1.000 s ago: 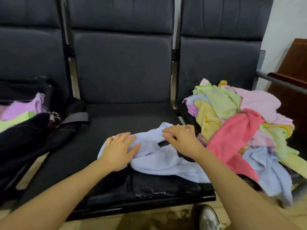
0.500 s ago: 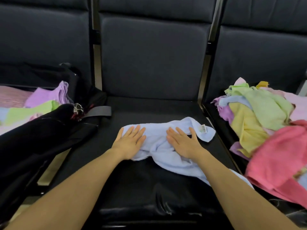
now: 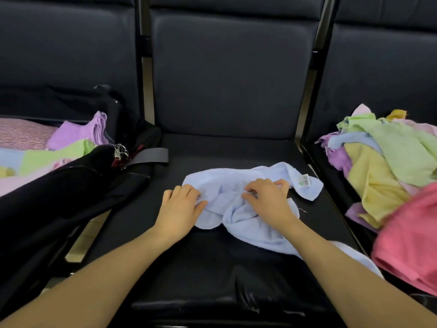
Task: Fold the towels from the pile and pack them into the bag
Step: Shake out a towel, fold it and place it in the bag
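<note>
A crumpled light blue towel (image 3: 238, 183) lies on the middle black seat (image 3: 212, 150), a white label at its right corner. My left hand (image 3: 179, 209) grips the towel's left edge with curled fingers. My right hand (image 3: 269, 200) pinches a bunch of the cloth near its middle. On the right seat sits the pile of towels (image 3: 387, 166) in green, yellow, purple, pink and blue. The black bag (image 3: 78, 185) lies open on the left seat with folded towels (image 3: 52, 152) inside.
The three black seats have tall backrests (image 3: 227, 74) behind them. A grey strap (image 3: 151, 155) and a metal clasp (image 3: 119, 150) of the bag reach onto the middle seat. A pink towel (image 3: 411, 235) hangs over the right seat's front.
Both hands lay flat on the blue towel before; now their fingers have curled and bunched the cloth. The view has tilted and shifted left since the first frame.
</note>
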Available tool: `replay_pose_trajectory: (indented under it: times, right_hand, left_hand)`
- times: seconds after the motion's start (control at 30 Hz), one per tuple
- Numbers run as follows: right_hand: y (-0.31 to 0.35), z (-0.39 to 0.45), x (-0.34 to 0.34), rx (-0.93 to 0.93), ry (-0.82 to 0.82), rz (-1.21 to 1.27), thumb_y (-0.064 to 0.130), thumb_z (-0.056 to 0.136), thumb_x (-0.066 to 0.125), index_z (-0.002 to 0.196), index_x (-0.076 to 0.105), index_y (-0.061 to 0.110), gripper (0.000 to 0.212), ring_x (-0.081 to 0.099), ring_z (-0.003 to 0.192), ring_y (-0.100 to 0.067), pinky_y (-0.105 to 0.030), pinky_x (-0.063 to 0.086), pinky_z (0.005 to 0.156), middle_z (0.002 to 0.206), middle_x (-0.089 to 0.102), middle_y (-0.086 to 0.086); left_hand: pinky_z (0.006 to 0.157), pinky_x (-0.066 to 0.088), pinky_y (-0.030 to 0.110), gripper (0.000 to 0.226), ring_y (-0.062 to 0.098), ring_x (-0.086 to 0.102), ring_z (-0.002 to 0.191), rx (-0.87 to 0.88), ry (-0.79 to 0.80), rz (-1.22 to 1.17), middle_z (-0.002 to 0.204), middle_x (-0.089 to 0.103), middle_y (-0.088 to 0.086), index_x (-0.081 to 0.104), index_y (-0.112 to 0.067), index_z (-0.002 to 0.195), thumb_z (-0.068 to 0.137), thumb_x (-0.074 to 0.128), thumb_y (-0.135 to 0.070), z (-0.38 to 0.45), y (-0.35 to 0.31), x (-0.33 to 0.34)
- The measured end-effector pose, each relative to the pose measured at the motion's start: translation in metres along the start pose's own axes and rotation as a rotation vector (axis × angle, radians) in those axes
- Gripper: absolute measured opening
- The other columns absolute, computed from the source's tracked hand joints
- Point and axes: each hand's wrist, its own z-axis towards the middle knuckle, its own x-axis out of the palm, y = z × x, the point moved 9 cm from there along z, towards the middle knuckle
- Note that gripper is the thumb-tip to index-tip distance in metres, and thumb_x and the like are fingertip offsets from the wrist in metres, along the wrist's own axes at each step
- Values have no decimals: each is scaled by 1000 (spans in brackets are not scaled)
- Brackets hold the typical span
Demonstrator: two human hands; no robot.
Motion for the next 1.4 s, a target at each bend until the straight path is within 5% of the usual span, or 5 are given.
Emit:
replay_pose_trajectory:
  times: [0.43,0.77,0.93,1.17,1.4]
  right_hand:
    - [21,-11,-70,32,-222,722,19,94,58,86,66,25,13,62,78,-4,-13,46,70,84,69,7]
    - [71,-44,-12,-210,309,644,30,87,67,82,75,27,10,64,75,-10,-37,51,83,75,71,11]
    - [40,-34,-33,-83,5,575,23,91,63,89,72,28,10,64,90,-8,-39,46,93,87,69,14]
    - [10,-24,-2,210,180,207,51,92,50,104,66,34,26,51,111,-10,-27,14,87,105,65,14]
    - [19,-23,-5,198,177,352,32,93,55,72,59,29,21,57,87,-11,-32,25,87,82,66,6]
  left_hand:
    - [57,44,38,32,32,56,58,-183,-134,-166,62,59,11,49,-10,100,101,35,-39,34,20,-79]
    - [42,29,24,41,23,51,41,80,-161,-87,57,56,1,61,-10,77,90,42,-44,19,14,-86]
    - [75,48,27,37,16,55,78,-79,29,-403,107,46,0,57,-8,118,89,65,-30,12,25,-67]
    - [76,36,2,16,-3,51,83,-44,-40,-477,102,47,-8,68,-3,105,89,63,-5,4,25,-78]
    - [73,48,32,13,17,57,81,-99,-88,-389,94,57,-1,67,-6,91,94,57,-12,6,17,-89]
